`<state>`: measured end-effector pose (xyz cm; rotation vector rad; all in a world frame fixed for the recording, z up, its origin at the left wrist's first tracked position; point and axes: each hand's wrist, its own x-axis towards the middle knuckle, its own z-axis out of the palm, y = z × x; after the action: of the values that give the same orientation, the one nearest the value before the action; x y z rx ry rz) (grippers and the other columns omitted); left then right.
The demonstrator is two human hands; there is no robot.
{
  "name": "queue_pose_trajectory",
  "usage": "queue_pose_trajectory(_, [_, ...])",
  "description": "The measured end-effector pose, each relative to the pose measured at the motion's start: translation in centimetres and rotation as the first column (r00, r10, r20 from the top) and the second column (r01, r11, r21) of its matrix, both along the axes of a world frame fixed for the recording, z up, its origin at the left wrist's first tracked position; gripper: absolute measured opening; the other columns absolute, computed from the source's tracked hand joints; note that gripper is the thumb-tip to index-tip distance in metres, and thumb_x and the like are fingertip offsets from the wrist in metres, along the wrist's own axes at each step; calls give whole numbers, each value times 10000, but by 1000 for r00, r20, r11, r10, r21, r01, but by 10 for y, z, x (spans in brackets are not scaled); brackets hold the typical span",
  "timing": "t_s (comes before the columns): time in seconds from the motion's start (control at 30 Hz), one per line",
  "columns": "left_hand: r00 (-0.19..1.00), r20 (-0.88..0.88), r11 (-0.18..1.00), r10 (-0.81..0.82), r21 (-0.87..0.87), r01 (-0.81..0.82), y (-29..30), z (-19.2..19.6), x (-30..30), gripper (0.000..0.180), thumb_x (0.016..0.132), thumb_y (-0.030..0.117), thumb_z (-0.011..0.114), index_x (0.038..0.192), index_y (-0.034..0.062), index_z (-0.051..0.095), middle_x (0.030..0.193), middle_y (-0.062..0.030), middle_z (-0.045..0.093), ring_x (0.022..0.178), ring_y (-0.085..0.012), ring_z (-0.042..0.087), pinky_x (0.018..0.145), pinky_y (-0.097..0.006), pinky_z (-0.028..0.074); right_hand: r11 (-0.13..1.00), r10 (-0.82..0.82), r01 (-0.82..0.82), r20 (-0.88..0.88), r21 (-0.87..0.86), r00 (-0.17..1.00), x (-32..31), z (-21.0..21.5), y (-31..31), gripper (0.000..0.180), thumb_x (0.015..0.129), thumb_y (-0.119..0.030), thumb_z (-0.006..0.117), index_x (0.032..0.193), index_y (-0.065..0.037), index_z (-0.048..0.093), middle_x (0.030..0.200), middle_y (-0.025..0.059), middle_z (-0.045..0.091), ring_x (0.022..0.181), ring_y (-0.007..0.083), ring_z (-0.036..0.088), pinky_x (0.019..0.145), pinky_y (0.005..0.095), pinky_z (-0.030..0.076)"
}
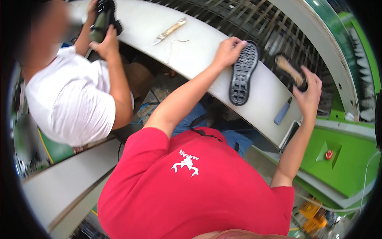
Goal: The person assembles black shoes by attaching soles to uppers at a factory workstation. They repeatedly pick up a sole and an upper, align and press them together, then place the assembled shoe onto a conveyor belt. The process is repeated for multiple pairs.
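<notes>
My left hand (229,51) is closed on the toe end of a black shoe sole (240,81), its thumb lying over the edge. The sole's gridded, hollow side faces up, and it lies on or just above the white bench (199,55). Over on the right, my right hand (309,89) grips one end of a dark shoe upper (290,68) with a tan underside. That shoe part is smeared by motion and is over the slatted conveyor beyond the bench edge. A blue-handled tool (282,112) lies on the bench between my hands, nearer to me.
To my left a co-worker in a white shirt (75,95) holds a dark green and black shoe (104,20). A knife-like tool with a wrapped handle (172,30) lies on the bench. Along the far side runs a metal conveyor (223,18). A green machine panel (322,159) carries a red button.
</notes>
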<state>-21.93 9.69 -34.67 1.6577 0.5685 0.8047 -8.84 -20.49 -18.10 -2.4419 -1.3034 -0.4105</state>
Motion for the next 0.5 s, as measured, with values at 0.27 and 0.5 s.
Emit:
queue_pose_trajectory(0.27, [946, 310, 957, 91, -291, 3, -10, 18, -16, 322, 1095, 268, 752, 1144, -49, 771, 944, -74, 799, 859, -96, 718, 782, -265, 588, 840, 516, -542, -276, -21, 811, -116, -28, 11, 476, 833, -19, 873, 1297, -70, 779, 1361, 88, 747, 1399, 307, 639, 1262, 530, 429])
queue_pose_trajectory(0.5, [862, 505, 999, -28, 52, 2, -85, 142, -69, 235, 1037, 167, 810, 1124, -47, 766, 942, -133, 826, 848, -142, 789, 754, -296, 631, 663, 433, 72, -460, 745, 775, -133, -12, 54, 496, 1088, -151, 769, 1522, 9, 591, 1357, 143, 717, 1214, 204, 695, 1048, 356, 571])
